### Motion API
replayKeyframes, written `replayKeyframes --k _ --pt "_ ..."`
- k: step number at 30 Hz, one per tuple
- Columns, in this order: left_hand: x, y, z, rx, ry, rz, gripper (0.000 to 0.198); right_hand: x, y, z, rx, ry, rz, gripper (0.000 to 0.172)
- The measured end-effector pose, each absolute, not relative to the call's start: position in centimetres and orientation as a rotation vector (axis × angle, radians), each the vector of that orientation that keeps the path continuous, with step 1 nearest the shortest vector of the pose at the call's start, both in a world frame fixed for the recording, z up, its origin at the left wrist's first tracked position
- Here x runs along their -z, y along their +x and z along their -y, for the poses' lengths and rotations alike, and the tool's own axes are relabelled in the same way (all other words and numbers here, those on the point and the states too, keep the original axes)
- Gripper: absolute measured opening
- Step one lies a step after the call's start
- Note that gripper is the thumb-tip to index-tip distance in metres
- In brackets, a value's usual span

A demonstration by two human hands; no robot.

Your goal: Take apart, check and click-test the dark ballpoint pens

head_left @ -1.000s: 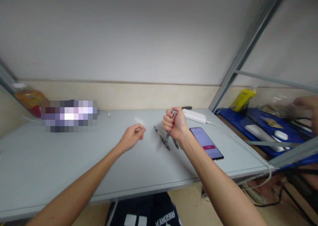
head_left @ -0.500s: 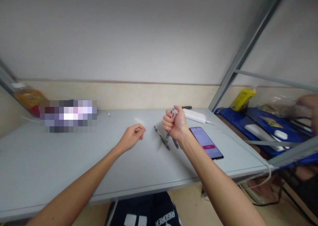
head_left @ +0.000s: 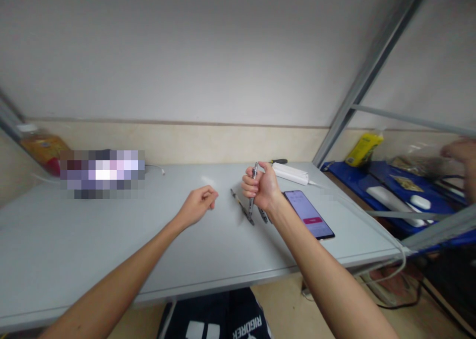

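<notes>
My right hand (head_left: 260, 187) is a fist wrapped round a grey pen (head_left: 253, 180), held nearly upright with its thumb at the top end and its tip just above the table. Two more dark pens (head_left: 241, 209) lie on the grey table (head_left: 111, 239) right under and left of that fist. My left hand (head_left: 199, 204) rests on the table a short way left of the pens, fingers curled in loosely, and I cannot see anything in it.
A phone (head_left: 308, 214) with a lit screen lies right of my right wrist. A white power strip (head_left: 292, 174) and a screwdriver (head_left: 278, 161) lie behind. A blue-topped bench (head_left: 390, 190) with clutter and another person's hand (head_left: 459, 153) is at right. A metal post (head_left: 357, 88) rises between.
The pen in my right fist has swung more upright and its top end now stands higher above the thumb. My left hand has stayed put.
</notes>
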State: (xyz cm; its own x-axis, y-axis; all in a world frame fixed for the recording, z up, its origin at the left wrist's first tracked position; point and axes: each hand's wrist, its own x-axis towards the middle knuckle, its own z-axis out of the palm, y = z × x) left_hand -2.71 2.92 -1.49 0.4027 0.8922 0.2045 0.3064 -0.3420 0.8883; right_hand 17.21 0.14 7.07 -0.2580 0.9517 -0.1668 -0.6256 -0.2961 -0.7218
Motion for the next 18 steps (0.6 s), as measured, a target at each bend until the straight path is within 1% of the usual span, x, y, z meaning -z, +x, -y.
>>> replayKeyframes --k 4,5,7,10,13,15,18 --pt "1.5 -2.7 -2.9 -0.905 1.855 -1.041 0.025 -6.1 16.6 -0.7 -1.591 -0.960 0.741 0.023" --pt "1.5 -2.7 -3.0 -0.903 1.858 -1.040 0.025 -5.8 16.4 -0.9 -1.516 -1.055 0.811 0.021" --pt "1.6 -2.8 -3.0 -0.902 1.865 -1.039 0.025 -5.0 16.0 -1.0 -1.312 -1.283 1.063 0.021" --pt "1.7 -2.8 -3.1 -0.902 1.872 -1.040 0.026 -4.1 15.7 -1.0 -0.800 -1.635 1.602 0.019" --pt "1.6 -2.8 -3.1 -0.896 1.876 -1.040 0.027 -3.2 15.5 -0.7 -0.304 -1.858 1.910 0.021" --pt "1.6 -2.8 -3.0 -0.892 1.882 -1.042 0.027 -2.8 15.3 -0.6 -0.168 -1.965 1.986 0.024" --pt "1.4 -2.8 -2.9 -0.890 1.894 -1.048 0.026 -2.2 15.1 -0.7 -0.110 -2.063 2.060 0.026"
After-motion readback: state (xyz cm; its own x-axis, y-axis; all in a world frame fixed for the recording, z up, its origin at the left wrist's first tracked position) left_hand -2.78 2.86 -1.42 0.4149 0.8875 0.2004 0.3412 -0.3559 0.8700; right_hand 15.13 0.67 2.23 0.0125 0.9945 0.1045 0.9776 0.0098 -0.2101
